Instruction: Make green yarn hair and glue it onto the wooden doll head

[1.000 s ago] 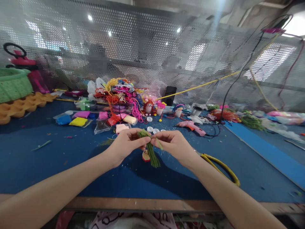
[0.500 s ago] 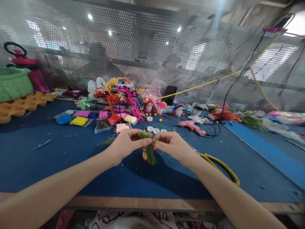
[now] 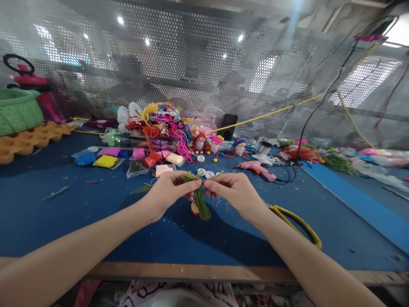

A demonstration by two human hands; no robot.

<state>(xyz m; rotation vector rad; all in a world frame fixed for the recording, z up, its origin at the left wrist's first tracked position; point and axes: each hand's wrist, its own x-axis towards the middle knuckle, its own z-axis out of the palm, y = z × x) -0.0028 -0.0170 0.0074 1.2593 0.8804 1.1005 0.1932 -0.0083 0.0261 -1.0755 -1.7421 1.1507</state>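
Observation:
A bundle of green yarn (image 3: 201, 204) hangs from the pinched fingers of my left hand (image 3: 175, 186), its loose ends pointing down. My right hand (image 3: 231, 189) is closed beside it, thumb and index finger pinched on a thin green strand (image 3: 219, 174) whose end sticks up above the fingers. The fingertips of both hands almost meet. Just behind the yarn, below my left fingers, shows a small cream and red piece (image 3: 194, 208); how it is held is hidden. Yellow-handled scissors (image 3: 300, 221) lie under and beside my right forearm.
Behind my hands are white caps (image 3: 209, 175), a pink glue gun (image 3: 257, 169), small dolls (image 3: 239, 146) and a yarn heap (image 3: 166, 123). Clay packets (image 3: 105, 161) lie left, near an egg tray (image 3: 28, 138). Green yarn (image 3: 340, 163) lies at the right.
My right hand has shifted slightly right, and a strand now shows above its fingers. The top of the bundle has tilted a little left in my left hand.

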